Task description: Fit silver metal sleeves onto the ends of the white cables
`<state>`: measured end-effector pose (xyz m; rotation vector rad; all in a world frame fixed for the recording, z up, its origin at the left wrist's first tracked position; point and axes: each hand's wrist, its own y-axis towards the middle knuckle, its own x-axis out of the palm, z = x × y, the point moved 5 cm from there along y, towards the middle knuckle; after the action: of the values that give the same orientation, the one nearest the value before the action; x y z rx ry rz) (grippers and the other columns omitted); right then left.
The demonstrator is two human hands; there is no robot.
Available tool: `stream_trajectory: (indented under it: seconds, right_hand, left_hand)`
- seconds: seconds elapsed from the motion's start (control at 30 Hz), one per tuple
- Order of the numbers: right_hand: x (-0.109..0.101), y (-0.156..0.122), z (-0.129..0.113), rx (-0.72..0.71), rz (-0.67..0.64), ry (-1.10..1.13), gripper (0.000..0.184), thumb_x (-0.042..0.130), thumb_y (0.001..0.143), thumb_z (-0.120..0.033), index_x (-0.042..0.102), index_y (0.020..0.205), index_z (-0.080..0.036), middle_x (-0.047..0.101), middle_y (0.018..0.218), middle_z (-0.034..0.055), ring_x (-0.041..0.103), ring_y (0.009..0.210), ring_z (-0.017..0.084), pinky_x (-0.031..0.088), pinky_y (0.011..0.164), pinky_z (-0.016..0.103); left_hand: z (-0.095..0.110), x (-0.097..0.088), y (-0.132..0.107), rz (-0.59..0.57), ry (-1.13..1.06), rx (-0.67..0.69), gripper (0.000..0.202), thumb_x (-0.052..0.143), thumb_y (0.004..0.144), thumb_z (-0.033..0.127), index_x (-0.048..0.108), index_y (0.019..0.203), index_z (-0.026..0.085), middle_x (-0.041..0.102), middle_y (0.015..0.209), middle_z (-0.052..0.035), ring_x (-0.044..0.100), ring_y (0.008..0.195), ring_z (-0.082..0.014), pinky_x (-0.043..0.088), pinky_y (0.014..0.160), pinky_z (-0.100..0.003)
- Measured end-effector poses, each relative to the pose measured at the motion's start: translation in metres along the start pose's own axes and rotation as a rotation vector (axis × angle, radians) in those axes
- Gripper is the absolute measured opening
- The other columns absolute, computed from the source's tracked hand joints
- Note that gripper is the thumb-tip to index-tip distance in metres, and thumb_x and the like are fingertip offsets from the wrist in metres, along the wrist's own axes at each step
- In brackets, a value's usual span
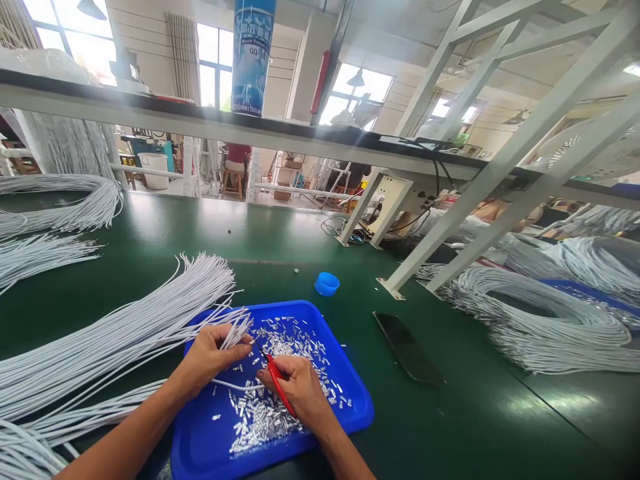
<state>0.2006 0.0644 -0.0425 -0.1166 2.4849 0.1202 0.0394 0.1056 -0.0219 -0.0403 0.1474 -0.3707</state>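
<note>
My left hand [213, 350] is closed around the ends of several white wires [239, 332], above the upper left of a blue tray [193, 450]. In my right hand [303, 390] are red-handled pliers [281, 388], their thin dark tip pointing up and left to the wire ends. Whether the jaws touch a wire is too small to tell. One white wire runs separately below my left hand toward my right fingers. Small shiny metal pieces [265, 421] lie scattered and heaped in the tray beneath both hands.
A thick bundle of white wires [125, 327] stretches across the left of the green table [165, 233]. Beyond the tray sits a blue cap [327, 285], with a black phone [407, 347] to its right. Coiled wires [550, 320] lie farther right, past slanted white shelf legs [425, 247].
</note>
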Motion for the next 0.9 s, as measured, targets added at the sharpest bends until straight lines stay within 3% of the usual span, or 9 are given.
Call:
stream_trajectory:
  seconds: [0.13, 0.23, 0.4, 0.6, 0.67, 0.8, 0.9]
  right_hand:
    - [0.000, 0.000, -0.001, -0.020, 0.032, -0.118, 0.044, 0.056, 0.074, -0.039, 0.029, 0.046, -0.018, 0.034, 0.048, -0.0048, 0.031, 0.048, 0.009, 0.016, 0.048, 0.025]
    - [-0.001, 0.001, -0.003, -0.068, 0.056, -0.162, 0.041, 0.056, 0.075, -0.040, 0.033, 0.048, -0.019, 0.040, 0.050, -0.0037, 0.034, 0.048, 0.010, 0.017, 0.049, 0.025]
    - [-0.002, 0.002, -0.005, -0.096, 0.053, -0.176, 0.039, 0.054, 0.076, -0.041, 0.036, 0.050, -0.019, 0.045, 0.052, -0.0025, 0.037, 0.050, 0.011, 0.018, 0.050, 0.025]
    - [0.003, 0.002, 0.000, -0.015, 0.026, -0.170, 0.043, 0.050, 0.077, -0.040, 0.027, 0.049, -0.018, 0.035, 0.049, -0.0043, 0.031, 0.048, 0.009, 0.017, 0.048, 0.024]
    - [0.006, 0.002, 0.000, -0.015, 0.027, -0.163, 0.042, 0.050, 0.077, -0.037, 0.026, 0.048, -0.018, 0.034, 0.049, -0.0046, 0.031, 0.048, 0.009, 0.017, 0.048, 0.024]
    - [0.006, 0.002, -0.003, -0.071, 0.035, -0.173, 0.037, 0.052, 0.077, -0.035, 0.035, 0.049, -0.018, 0.042, 0.052, -0.0032, 0.038, 0.051, 0.010, 0.021, 0.049, 0.023]
    - [-0.002, 0.004, 0.000, -0.094, 0.035, -0.165, 0.029, 0.059, 0.073, -0.035, 0.048, 0.052, -0.017, 0.051, 0.060, -0.0007, 0.045, 0.059, 0.013, 0.027, 0.053, 0.022]
  left_hand:
    - [0.010, -0.002, -0.001, 0.074, 0.201, 0.192, 0.022, 0.068, 0.069, 0.035, 0.070, 0.074, 0.014, 0.061, 0.071, -0.0027, 0.053, 0.067, -0.0166, 0.039, 0.063, -0.026]
    - [0.013, -0.002, -0.002, 0.093, 0.252, 0.235, 0.020, 0.064, 0.072, 0.034, 0.070, 0.074, 0.015, 0.063, 0.072, -0.0034, 0.056, 0.071, -0.0191, 0.041, 0.067, -0.027]
    - [0.017, -0.002, -0.003, 0.112, 0.291, 0.257, 0.019, 0.063, 0.074, 0.033, 0.069, 0.072, 0.015, 0.063, 0.073, -0.0038, 0.056, 0.072, -0.0193, 0.041, 0.067, -0.027]
    - [0.017, -0.002, -0.005, 0.147, 0.298, 0.298, 0.017, 0.064, 0.072, 0.029, 0.068, 0.064, 0.014, 0.054, 0.062, -0.0006, 0.051, 0.063, -0.0158, 0.037, 0.060, -0.025]
    - [0.012, 0.000, -0.003, 0.081, 0.146, 0.223, 0.021, 0.065, 0.071, 0.032, 0.066, 0.062, 0.014, 0.050, 0.056, 0.0017, 0.046, 0.055, -0.0124, 0.034, 0.054, -0.023]
    - [-0.007, 0.013, -0.001, -0.188, -0.300, -0.111, 0.028, 0.068, 0.067, 0.040, 0.064, 0.066, 0.012, 0.050, 0.048, 0.0034, 0.037, 0.038, -0.0070, 0.025, 0.042, -0.021]
    - [-0.011, 0.012, 0.001, -0.179, -0.411, -0.176, 0.027, 0.073, 0.062, 0.037, 0.066, 0.067, 0.011, 0.055, 0.051, 0.0012, 0.043, 0.043, -0.0079, 0.030, 0.046, -0.021]
